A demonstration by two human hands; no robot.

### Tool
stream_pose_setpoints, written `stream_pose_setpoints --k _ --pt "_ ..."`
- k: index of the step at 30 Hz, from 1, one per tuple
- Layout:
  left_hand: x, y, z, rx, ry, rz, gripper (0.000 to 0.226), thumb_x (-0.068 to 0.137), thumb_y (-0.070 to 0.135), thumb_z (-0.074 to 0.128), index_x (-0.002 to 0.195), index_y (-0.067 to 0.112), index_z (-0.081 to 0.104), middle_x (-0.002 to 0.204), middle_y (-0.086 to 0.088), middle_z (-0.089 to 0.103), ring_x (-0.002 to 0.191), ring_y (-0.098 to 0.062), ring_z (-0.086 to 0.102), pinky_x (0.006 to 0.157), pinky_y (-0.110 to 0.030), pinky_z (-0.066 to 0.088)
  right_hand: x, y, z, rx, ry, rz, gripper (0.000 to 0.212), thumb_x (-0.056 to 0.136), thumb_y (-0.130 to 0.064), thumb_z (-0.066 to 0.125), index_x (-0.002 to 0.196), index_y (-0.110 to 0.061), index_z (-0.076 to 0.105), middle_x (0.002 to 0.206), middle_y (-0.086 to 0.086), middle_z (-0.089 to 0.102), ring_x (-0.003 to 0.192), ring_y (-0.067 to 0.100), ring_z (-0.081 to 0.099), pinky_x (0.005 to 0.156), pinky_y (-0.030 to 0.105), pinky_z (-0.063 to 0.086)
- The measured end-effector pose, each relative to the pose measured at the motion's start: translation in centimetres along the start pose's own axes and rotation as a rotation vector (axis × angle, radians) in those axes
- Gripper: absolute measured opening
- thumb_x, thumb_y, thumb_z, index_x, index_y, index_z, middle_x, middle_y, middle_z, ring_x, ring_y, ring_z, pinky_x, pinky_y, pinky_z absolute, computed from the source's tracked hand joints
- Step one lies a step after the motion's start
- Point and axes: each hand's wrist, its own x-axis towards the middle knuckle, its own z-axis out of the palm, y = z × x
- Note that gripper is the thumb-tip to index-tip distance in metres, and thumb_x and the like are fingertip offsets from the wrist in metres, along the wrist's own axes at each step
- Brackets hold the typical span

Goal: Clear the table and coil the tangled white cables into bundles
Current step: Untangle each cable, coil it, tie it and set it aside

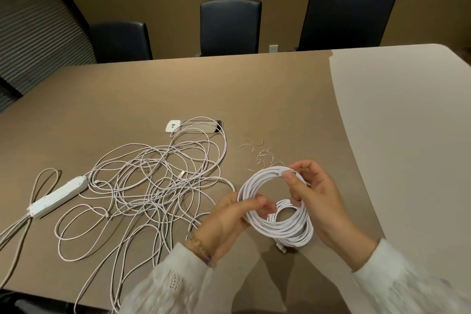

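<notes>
The coiled cable (276, 214) is plain white; the tangled cables (158, 183) at frame centre-left look white with a lilac tint. The bench (229, 89) is tan, paler grey at right. The chairs (230, 27) are black. The sleeves (165, 285) are white.

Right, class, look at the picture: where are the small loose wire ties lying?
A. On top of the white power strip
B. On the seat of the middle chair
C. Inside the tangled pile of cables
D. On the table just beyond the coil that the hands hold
D: the wire ties lie scattered on the table just beyond the coiled cable that the left hand and right hand hold.
</notes>
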Motion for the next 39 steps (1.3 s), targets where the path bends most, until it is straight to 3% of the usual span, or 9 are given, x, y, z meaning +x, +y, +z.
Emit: stream_pose_setpoints --k 3,7,11,17,23,26,29,33,39 --pt "0.4 0.3 -0.1 -0.191 0.027 -0.022 0.016 0.078 0.009 0.061 0.087 -0.003 0.065 0.055 -0.007 0.05 0.048 -0.018 0.053 0.061 -0.034 0.055 -0.2 0.9 0.0 -0.069 -0.037 -0.001 0.01 0.089 -0.006 0.061 0.095 -0.009 0.054 0.079 0.005 0.053 0.048 0.013 0.043 0.051 0.019 0.04" --pt "0.9 0.5 -0.4 -0.214 0.094 -0.087 0.017 0.086 0.015 0.052 0.079 0.001 0.058 0.046 0.007 0.017 0.035 -0.007 0.015 0.038 -0.021 0.025 -0.7 1.6 0.2 -0.163 -0.163 0.032 0.035 0.095 -0.003 0.051 0.125 -0.019 0.053 0.084 0.005 0.053 0.056 0.014 0.051 0.061 0.014 0.046" --pt "2.3 0.5 -0.4 -0.247 0.135 -0.162 0.052 0.093 0.041 0.036 0.071 0.0 0.06 0.04 0.006 0.015 0.031 -0.008 0.011 0.037 -0.015 0.02 -0.8 2.2 0.3 -0.23 -0.226 0.034 0.038 0.099 -0.001 0.042 0.131 -0.019 0.052 0.076 0.004 0.054 0.059 0.008 0.054 0.063 0.014 0.045" --pt "4.5 -0.6 -0.5 -0.06 0.253 -0.108 0.043 0.097 0.034 0.043 0.062 0.011 0.049 0.047 0.005 0.018 0.038 -0.012 0.015 0.04 -0.021 0.023 0.6 2.9 -0.1 -0.189 -0.182 0.079 0.036 0.098 0.001 0.042 0.127 -0.017 0.056 0.066 -0.001 0.057 0.057 0.004 0.051 0.06 0.013 0.042" --pt "7.2 -2.1 -1.1 0.06 0.335 -0.083 0.04 0.101 0.04 0.044 0.073 0.017 0.062 0.066 -0.003 0.067 0.068 -0.023 0.067 0.073 -0.037 0.048 2.7 5.2 -0.7 -0.147 -0.157 0.12 0.035 0.097 0.001 0.044 0.122 -0.018 0.059 0.066 -0.001 0.055 0.059 0.005 0.05 0.06 0.015 0.042" --pt "8.3 -2.4 -1.5 -0.047 0.246 -0.221 0.047 0.1 0.045 0.042 0.067 0.013 0.051 0.046 0.0 0.04 0.038 -0.017 0.045 0.051 -0.03 0.051 3.7 6.5 -1.1 -0.152 -0.149 0.144 0.035 0.097 0.001 0.044 0.123 -0.017 0.058 0.072 0.003 0.057 0.06 0.005 0.051 0.061 0.016 0.043" --pt "9.7 -2.5 -2.0 -0.018 0.246 -0.251 0.043 0.098 0.043 0.043 0.065 0.015 0.046 0.045 0.007 0.017 0.035 -0.01 0.016 0.041 -0.019 0.022 5.1 7.7 -1.6 -0.141 -0.162 0.182 0.034 0.096 0.0 0.047 0.119 -0.021 0.06 0.092 -0.003 0.065 0.078 0.002 0.06 0.073 0.016 0.046" --pt "12.8 -2.9 -3.1 0.006 0.321 -0.287 0.044 0.095 0.041 0.047 0.061 0.014 0.045 0.045 0.007 0.015 0.035 -0.01 0.013 0.04 -0.019 0.013 8.3 10.1 -3.0 -0.261 -0.1 0.192 0.024 0.095 -0.01 0.055 0.113 -0.024 0.062 0.101 -0.004 0.065 0.091 0.008 0.057 0.084 0.018 0.044" --pt "17.0 -3.7 -3.7 0.082 0.414 -0.309 0.042 0.095 0.036 0.051 0.062 0.01 0.046 0.041 0.005 0.02 0.033 -0.012 0.016 0.036 -0.015 0.019 14.6 14.4 -6.8 -0.962 0.031 0.122 0.038 0.085 0.008 0.049 0.116 -0.007 0.064 0.117 0.013 0.061 0.099 0.027 0.06 0.087 0.026 0.042"
